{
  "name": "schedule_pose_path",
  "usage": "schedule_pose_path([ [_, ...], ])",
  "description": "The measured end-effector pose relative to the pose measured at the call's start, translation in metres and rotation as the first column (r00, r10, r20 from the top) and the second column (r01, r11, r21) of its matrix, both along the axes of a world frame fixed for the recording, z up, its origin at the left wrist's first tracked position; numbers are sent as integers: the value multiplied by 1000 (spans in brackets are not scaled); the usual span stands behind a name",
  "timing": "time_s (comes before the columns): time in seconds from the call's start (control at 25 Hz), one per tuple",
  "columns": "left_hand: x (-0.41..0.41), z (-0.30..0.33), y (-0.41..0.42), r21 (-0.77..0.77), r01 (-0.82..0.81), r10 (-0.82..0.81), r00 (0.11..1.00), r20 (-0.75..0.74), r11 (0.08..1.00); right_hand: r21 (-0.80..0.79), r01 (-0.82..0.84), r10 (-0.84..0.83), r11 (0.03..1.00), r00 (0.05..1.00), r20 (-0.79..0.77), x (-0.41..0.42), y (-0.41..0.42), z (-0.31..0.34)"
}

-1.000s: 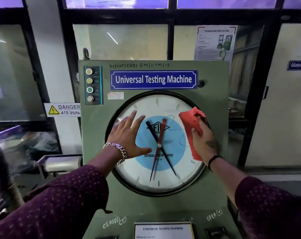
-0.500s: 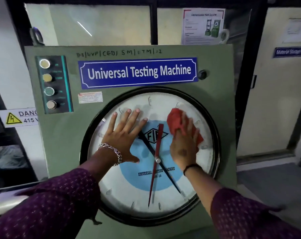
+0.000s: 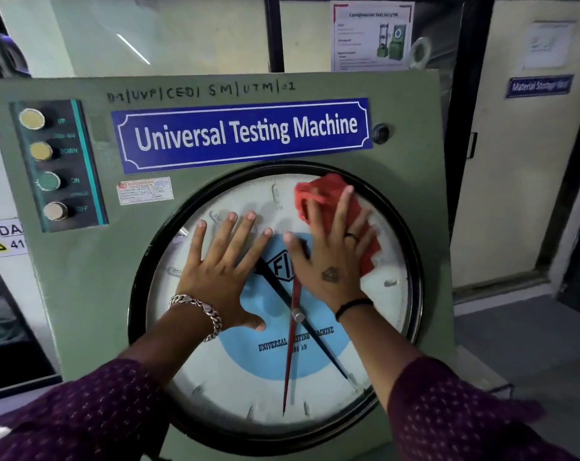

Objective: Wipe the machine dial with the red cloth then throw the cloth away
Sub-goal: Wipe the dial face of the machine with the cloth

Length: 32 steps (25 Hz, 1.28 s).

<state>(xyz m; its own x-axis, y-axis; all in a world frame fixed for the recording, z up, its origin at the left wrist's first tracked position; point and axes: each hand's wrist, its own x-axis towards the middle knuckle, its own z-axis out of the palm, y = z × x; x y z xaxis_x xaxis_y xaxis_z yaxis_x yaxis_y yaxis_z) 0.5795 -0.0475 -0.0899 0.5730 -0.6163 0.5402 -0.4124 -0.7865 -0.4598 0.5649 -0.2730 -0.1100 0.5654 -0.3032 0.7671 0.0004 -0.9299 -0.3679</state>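
The machine dial (image 3: 248,377) is a large round white face with a blue centre, a black rim and red and black needles, set in a green panel. My right hand (image 3: 328,261) lies flat on the upper right of the glass, pressing the red cloth (image 3: 318,194) against it; the cloth shows above and to the right of my fingers near the rim. My left hand (image 3: 225,271) rests flat on the dial's upper left, fingers spread, holding nothing.
A button strip (image 3: 54,164) with several round buttons sits at the panel's upper left. A blue nameplate (image 3: 245,131) runs above the dial. A danger sign (image 3: 2,237) is at the left edge; a door (image 3: 521,161) stands to the right.
My right hand has slid the red cloth from the dial's right edge across and up to the upper rim. My head has come closer to the panel. The left hand stays flat on the glass.
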Motion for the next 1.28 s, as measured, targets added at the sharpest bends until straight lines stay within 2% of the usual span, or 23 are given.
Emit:
schedule_pose_path([
  [0.08,-1,1,0,10,-7,7,1000,-3,1000,-162,-30,32,986,999,13,1,8,-12],
  [0.16,-1,0,0,19,-21,21,1000,-8,1000,-201,-35,32,979,999,-18,-12,-4,-47],
  [0.24,-1,0,0,17,-31,32,999,-7,999,-132,-17,9,991,998,-59,-26,-23,-74],
  [0.28,-1,-1,0,15,-31,31,1000,-5,999,-46,19,-22,999,998,-61,-27,-30,-74],
  [0.36,-1,-1,-1,8,-23,23,1000,0,1000,147,96,-91,984,995,-44,-16,-31,-54],
  [0.4,-1,-1,-1,7,-16,16,1000,-3,1000,185,119,-113,975,993,-44,-10,-26,-42],
  [0.48,1,-1,-1,5,-2,2,1000,-1,1000,69,105,-103,992,994,-35,-7,-15,-40],
  [0.56,2,-1,0,5,11,-11,1000,3,1000,-103,49,-56,993,996,-67,-23,-21,-73],
  [0.6,2,-1,0,6,16,-16,1000,3,1000,-108,38,-49,993,994,-99,-36,-28,-94],
  [0.68,3,-1,0,4,22,-22,1000,5,1000,93,66,-52,993,988,-146,-50,-41,-113],
  [0.76,3,-1,-1,7,26,-26,1000,3,1000,330,106,-52,938,984,-170,-38,-36,-86],
  [0.8,3,-2,-1,10,26,-26,1000,2,1000,357,114,-64,927,987,-151,-28,-27,-67],
  [0.84,3,-2,-1,8,24,-24,1000,5,1000,317,110,-74,942,990,-124,-19,-16,-53],
  [0.92,3,-1,-2,7,14,-14,1000,13,1000,70,56,-53,996,998,-46,-11,0,-55],
  [1.0,2,-1,-2,8,15,-15,1000,8,1000,-139,-30,22,990,998,-62,-30,2,-98],
  [1.04,2,-2,-1,10,11,-11,1000,7,1000,-164,-38,21,986,994,-106,-45,-3,-124],
  [1.08,1,-2,-1,12,9,-9,1000,8,1000,-104,-22,6,994,988,-153,-59,-11,-142],
  [1.16,1,-1,-1,15,8,-8,1000,8,1000,166,51,-17,985,980,-199,-63,-31,-139],
  [1.24,0,0,-2,16,0,0,1000,7,1000,360,101,-50,927,987,-151,-43,-34,-91],
  [1.28,-1,0,-2,17,-8,8,1000,8,1000,359,100,-64,928,992,-111,-30,-29,-65],
])
